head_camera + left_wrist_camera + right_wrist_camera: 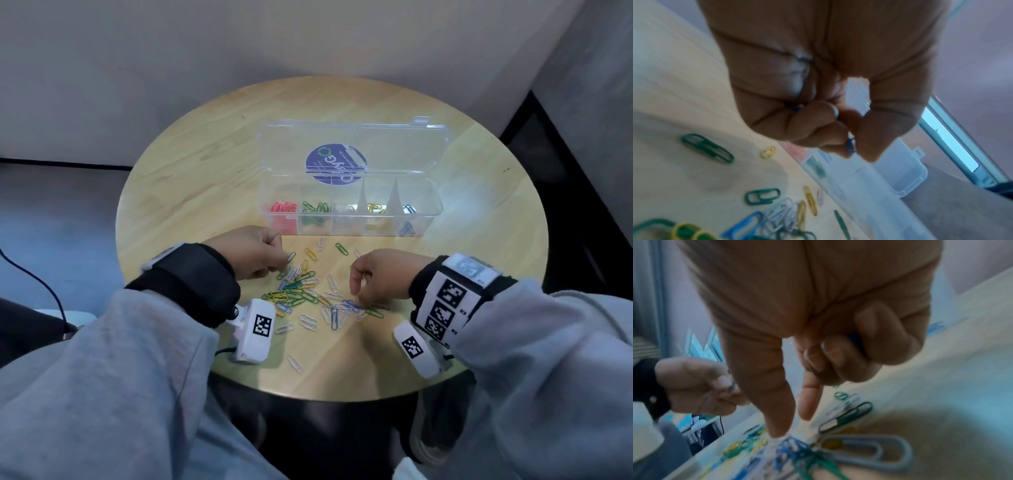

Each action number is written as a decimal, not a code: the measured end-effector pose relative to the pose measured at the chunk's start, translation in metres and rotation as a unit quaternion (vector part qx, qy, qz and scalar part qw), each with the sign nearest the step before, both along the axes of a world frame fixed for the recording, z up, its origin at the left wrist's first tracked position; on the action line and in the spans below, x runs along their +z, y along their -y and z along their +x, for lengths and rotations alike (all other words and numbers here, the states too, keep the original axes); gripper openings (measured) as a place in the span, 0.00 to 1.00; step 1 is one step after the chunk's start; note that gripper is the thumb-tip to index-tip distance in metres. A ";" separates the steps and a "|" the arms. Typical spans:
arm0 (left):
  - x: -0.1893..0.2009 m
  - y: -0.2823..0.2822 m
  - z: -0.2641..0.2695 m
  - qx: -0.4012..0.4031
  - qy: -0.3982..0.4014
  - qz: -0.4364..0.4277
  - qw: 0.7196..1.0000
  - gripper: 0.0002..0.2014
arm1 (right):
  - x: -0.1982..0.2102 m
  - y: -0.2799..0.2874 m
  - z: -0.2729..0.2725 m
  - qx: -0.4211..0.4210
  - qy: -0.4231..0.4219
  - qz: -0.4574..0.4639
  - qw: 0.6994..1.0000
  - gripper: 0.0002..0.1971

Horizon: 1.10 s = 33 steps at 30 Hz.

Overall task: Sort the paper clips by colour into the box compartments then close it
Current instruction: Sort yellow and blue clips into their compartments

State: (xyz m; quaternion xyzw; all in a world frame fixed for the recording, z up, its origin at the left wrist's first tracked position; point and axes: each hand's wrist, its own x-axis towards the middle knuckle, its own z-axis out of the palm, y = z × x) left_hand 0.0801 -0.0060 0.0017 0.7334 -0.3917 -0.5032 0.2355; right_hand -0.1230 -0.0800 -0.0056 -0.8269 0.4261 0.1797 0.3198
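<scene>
Head: I see my left hand [253,251] pinching a white clip [291,257], my right hand [376,274] curled above the clip pile [308,294]; open clear box [349,205] sits far, clips sorted inside | Left wrist: fingers pinch a blue clip [851,145] | Right wrist: thumb and finger point down, apart; other fingers curl on something blue [854,339].

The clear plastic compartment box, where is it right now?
In the head view the clear plastic compartment box stands open on the round wooden table, just beyond the loose paper clips and both hands.
</scene>
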 end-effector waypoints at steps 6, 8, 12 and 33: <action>0.001 0.001 0.000 0.094 -0.109 -0.004 0.990 0.16 | -0.004 -0.006 0.004 0.034 -0.029 -0.030 0.999 0.08; 0.002 0.001 -0.001 0.099 -0.110 0.005 0.989 0.17 | -0.004 -0.007 0.005 0.035 -0.028 -0.024 0.999 0.05; 0.002 -0.001 -0.001 0.111 -0.103 0.034 0.988 0.15 | -0.004 -0.009 0.007 0.034 -0.029 -0.016 0.999 0.03; -0.002 0.001 -0.007 0.183 -0.022 0.128 0.974 0.07 | -0.004 -0.011 0.012 0.077 -0.060 -0.020 0.995 0.03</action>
